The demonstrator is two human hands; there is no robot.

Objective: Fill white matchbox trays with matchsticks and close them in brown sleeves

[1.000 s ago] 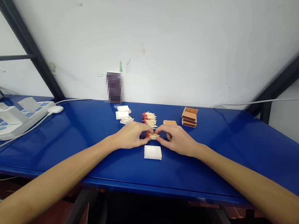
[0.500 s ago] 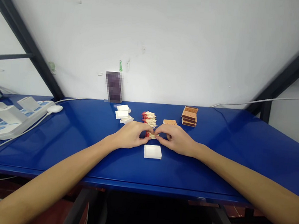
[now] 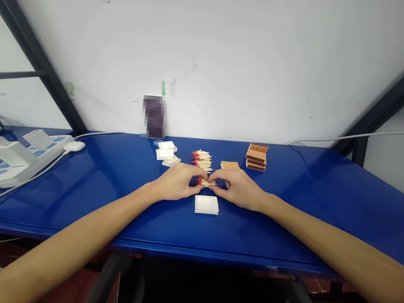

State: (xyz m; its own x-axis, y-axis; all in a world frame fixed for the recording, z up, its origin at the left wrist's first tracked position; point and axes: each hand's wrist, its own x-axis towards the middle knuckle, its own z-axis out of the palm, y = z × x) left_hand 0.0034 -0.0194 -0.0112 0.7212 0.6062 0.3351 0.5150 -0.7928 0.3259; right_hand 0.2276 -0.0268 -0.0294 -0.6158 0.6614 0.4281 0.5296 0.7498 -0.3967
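A small bunch of red-tipped matches (image 3: 205, 183) lies between my two hands, just behind a white matchbox tray (image 3: 206, 204). My left hand (image 3: 180, 181) closes its thumb and fingers round the red-head end. From the other side, my right hand (image 3: 238, 187) pinches the plain wooden ends, and the fingertips of both hands nearly meet. Beyond them is a larger pile of matches (image 3: 202, 161), heads to the left. An orange matchbox sleeve (image 3: 229, 165) lies right behind my right hand.
Several white trays (image 3: 166, 154) are heaped behind my left hand. Orange matchbox sleeves (image 3: 256, 157) stand stacked at the back right. A power strip (image 3: 24, 159) with plugs and white cables takes up the left of the blue table (image 3: 311, 194). A pixelated dark rectangle (image 3: 154, 117) leans on the wall.
Both hands stay almost in place round the small bunch of matches. Only slight finger movement shows at the wooden ends.
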